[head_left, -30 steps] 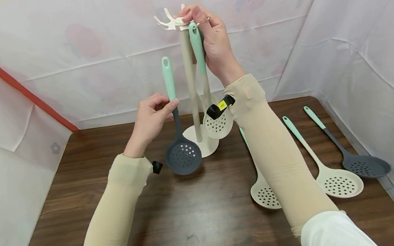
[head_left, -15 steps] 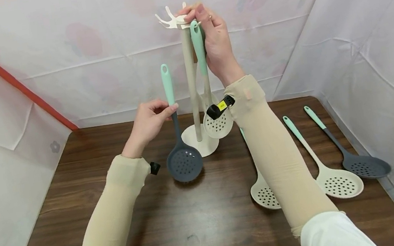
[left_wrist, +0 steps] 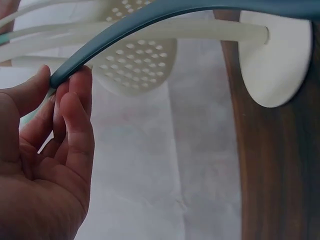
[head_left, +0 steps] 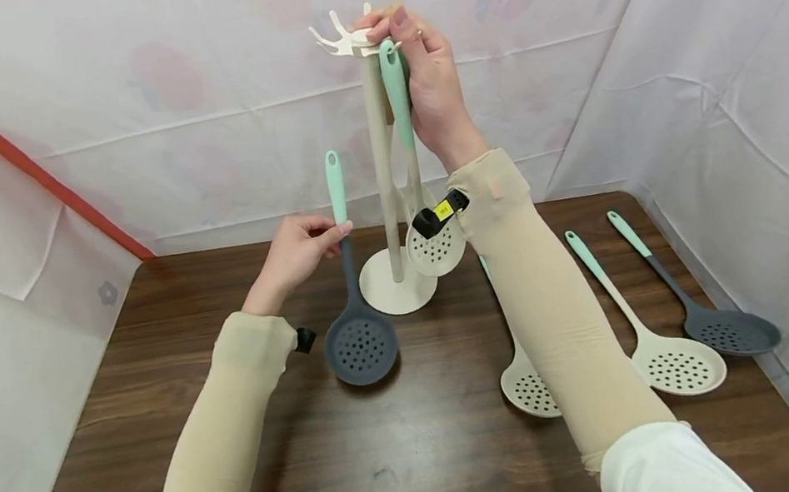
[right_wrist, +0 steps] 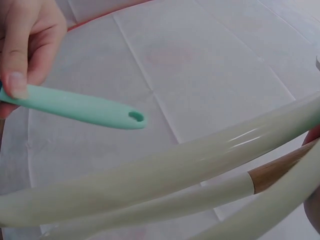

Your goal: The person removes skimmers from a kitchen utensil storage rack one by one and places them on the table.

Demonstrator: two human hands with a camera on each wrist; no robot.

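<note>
Head view: your left hand [head_left: 297, 251] pinches the dark skimmer [head_left: 355, 319] by its mint handle, bowl down on the table [head_left: 407, 446] (lower than a second ago). Your right hand [head_left: 428, 81] grips a cream skimmer [head_left: 432, 245] at the rack [head_left: 378, 156] hooks; seating that loop looks like the step, needing careful alignment.

Left wrist view: fingers [left_wrist: 75, 115] clamp the dark stem.

Right wrist view: only the left hand's fingertips [right_wrist: 17, 82] on the mint handle show.

Dark grey skimmer [head_left: 357, 318], mint handle, upright on table; cream skimmer [head_left: 429, 224] hanging from stand hook
</note>
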